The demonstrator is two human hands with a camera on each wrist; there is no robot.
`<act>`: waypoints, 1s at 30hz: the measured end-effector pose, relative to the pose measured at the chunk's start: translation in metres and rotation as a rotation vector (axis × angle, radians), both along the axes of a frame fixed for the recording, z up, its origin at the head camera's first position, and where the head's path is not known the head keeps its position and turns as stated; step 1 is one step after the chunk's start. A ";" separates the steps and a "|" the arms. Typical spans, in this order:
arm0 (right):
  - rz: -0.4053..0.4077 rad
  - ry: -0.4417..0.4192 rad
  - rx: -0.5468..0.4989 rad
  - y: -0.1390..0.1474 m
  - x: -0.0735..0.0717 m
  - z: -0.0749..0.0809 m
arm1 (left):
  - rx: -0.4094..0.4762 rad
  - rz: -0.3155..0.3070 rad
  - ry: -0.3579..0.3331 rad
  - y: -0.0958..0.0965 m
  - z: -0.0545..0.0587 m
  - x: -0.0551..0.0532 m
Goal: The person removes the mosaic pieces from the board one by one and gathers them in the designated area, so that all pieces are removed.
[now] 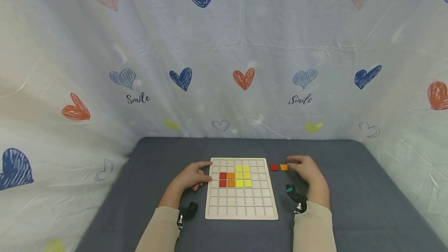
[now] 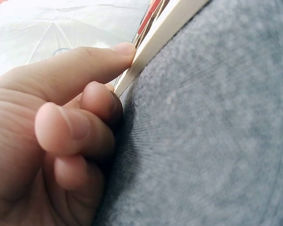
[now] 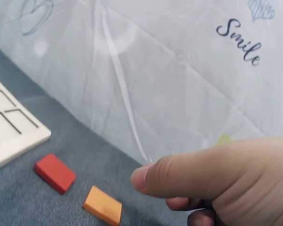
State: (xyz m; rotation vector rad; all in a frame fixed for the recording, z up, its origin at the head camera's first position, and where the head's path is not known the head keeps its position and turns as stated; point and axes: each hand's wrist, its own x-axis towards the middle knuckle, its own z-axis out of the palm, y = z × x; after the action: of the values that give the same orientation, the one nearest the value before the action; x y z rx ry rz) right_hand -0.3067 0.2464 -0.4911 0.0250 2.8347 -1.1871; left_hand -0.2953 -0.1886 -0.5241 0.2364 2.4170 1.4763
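A pale wooden grid board (image 1: 241, 217) lies on the grey cloth, with two red, two orange and several yellow square tiles (image 1: 246, 175) in its cells. My left hand (image 1: 190, 175) touches the board's left edge with thumb and forefinger apart; in the left wrist view its other fingers (image 2: 68, 127) are bent beside the edge. Right of the board lie a loose red tile (image 3: 55, 173) and a loose orange tile (image 3: 103, 205), lying apart. Just beyond the orange one hovers my right hand (image 1: 307, 169), its thumb (image 3: 179, 176) not touching either tile and nothing held.
Grey cloth (image 1: 168, 151) covers the table around the board. Behind it hangs a pale curtain (image 1: 266, 57) printed with hearts and "Smile". A black wrist camera (image 1: 295, 195) sits at the right wrist, another camera (image 1: 189, 211) at the left.
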 end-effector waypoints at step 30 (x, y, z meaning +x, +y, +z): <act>0.273 0.243 -0.043 -0.089 0.005 0.048 | 0.006 0.009 -0.009 0.000 0.002 0.001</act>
State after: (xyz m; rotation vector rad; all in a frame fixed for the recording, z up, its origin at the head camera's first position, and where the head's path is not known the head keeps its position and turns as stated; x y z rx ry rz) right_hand -0.3018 0.1577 -0.4427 -0.5261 2.8838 -1.2637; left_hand -0.2938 -0.1885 -0.5218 0.2201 2.4099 1.4848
